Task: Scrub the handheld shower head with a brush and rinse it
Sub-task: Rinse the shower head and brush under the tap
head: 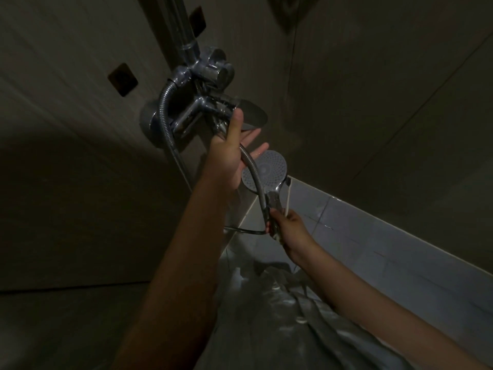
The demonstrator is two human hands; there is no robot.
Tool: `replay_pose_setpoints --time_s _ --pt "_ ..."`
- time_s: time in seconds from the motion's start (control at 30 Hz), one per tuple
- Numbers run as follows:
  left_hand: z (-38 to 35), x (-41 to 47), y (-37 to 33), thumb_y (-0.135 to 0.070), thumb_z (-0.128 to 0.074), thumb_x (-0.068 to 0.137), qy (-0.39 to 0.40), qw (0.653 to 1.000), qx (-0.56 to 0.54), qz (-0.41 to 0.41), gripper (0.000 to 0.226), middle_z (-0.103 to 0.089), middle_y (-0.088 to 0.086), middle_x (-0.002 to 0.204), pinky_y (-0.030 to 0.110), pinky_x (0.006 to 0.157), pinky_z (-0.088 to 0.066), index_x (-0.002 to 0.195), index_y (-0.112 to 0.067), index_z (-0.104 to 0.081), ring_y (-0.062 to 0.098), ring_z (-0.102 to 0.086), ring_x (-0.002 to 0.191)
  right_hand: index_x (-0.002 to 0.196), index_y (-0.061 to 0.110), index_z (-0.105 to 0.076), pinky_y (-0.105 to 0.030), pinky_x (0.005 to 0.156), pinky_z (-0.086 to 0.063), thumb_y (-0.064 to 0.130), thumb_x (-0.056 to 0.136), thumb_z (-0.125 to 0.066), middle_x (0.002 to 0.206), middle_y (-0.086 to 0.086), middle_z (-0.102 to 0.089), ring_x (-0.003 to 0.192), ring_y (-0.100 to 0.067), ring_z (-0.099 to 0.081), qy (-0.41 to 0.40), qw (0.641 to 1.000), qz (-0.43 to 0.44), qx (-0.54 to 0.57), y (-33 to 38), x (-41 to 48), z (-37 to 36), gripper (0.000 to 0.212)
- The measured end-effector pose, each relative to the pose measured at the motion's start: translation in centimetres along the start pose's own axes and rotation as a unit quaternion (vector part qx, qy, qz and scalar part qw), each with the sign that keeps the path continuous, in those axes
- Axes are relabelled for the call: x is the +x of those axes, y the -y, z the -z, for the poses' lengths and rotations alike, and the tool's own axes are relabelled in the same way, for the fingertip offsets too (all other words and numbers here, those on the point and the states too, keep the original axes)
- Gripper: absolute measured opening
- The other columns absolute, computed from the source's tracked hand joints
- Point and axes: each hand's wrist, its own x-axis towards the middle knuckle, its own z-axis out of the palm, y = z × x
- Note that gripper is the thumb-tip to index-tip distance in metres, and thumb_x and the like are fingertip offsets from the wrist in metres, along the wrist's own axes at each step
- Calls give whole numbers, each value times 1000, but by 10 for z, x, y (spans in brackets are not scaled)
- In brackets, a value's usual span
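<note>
Dim bathroom, tiled wall (pixel 66 62) w/ dark square insets. Far left of the fittings, the metal hose (pixel 162 113) loops down from the chrome mixer (pixel 210 68), which sits at the foot of a riser pipe (pixel 186 36).

Left hand (pixel 229 156) is up at the mixer's flat lever (pixel 253 116): thumb against the lever's base, fingers straight and spread just under the blade, nothing gripped. The hose crosses in front of its palm.

Just right and lower: shower head (pixel 266 169), nozzle face turned up toward the camera, held in the air near the lever. Right hand (pixel 290 231) is wrapped round its handle, firm grip, hose trailing off the handle end.

Below, the floor (pixel 266 316) looks wet; paler tiled ledge (pixel 373 249) runs along the right.

No brush in view, so prob. the rinse step, or wetting before the scrub; can't tell which. No spray visible from the nozzles. Next move likely needs the left hand to work the lever for water, while the right hand tilts the face down/away so spray doesn't hit the person.
</note>
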Motion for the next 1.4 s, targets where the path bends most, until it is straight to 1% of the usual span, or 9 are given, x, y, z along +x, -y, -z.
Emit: replay_pose_setpoints --time_s 0.23,0.43,0.57,0.7,0.8,0.93,1.07,1.23,1.4 --pt "2 -1 1 -33 -46 96 9 1000 5 -4 46 -41 24 142 40 85 -57 132 -5 -38 28 -50 127 81 12 -51 -26 56 -39 16 98 -46 65 -7 -52 56 -15 -49 -4 1000 2 -3 -3 2 -1 19" --pt "20 0 4 -28 -50 95 37 997 66 6 23 -48 19 139 38 84 -57 111 -13 -53 25 -51 126 75 12 -54 -28 60 -40 17 99 -45 63 -8 -53 57 -17 -49 7 1000 -4 1 -9 7 2 26" --pt "51 -1 17 -31 -48 96 14 991 127 42 35 -65 8 116 25 69 -55 123 -8 -51 18 -68 99 72 10 -53 -23 54 -40 15 99 -43 62 -10 -51 55 -17 -48 11 1000 -12 19 -11 11 0 30" --pt "79 -2 38 -20 -51 95 -53 979 174 91 10 -67 8 90 15 41 -39 92 -13 -59 7 -65 51 77 8 -55 -22 52 -44 17 99 -46 64 -9 -52 56 -16 -50 14 996 -46 70 -11 21 -6 25" --pt "92 -8 58 -15 -52 94 -82 966 209 130 10 -62 5 79 11 33 -29 85 -13 -56 2 -53 36 86 7 -56 -20 45 -46 19 99 -44 68 -9 -52 59 -16 -50 26 991 -77 105 -10 24 -14 22" --pt "100 -16 86 -19 -58 92 -97 948 246 179 12 -60 4 76 11 32 -26 81 -15 -55 1 -48 30 87 7 -57 -19 44 -47 22 101 -41 68 -8 -54 59 -15 -51 50 988 -88 116 -12 26 -26 26" --pt "103 -23 103 -28 -56 93 -90 938 284 178 23 -62 0 70 14 35 -26 75 -14 -57 3 -46 32 92 6 -59 -18 42 -47 22 102 -36 62 -6 -62 45 -9 -59 87 985 -75 126 -15 23 -30 30" --pt "109 -30 121 -29 -53 94 -76 950 251 168 35 -52 -7 39 16 38 -27 64 -13 -51 3 -45 31 86 4 -56 -21 43 -49 25 103 -32 56 -6 -61 45 -13 -60 116 985 -73 100 -24 20 -33 36" --pt "115 -31 133 -31 -56 93 -79 954 237 164 32 -50 -1 53 19 42 -31 66 -13 -54 5 -45 36 89 2 -57 -24 52 -52 28 103 -30 64 -10 -60 57 -22 -58 114 991 -64 38 -35 20 -31 40"
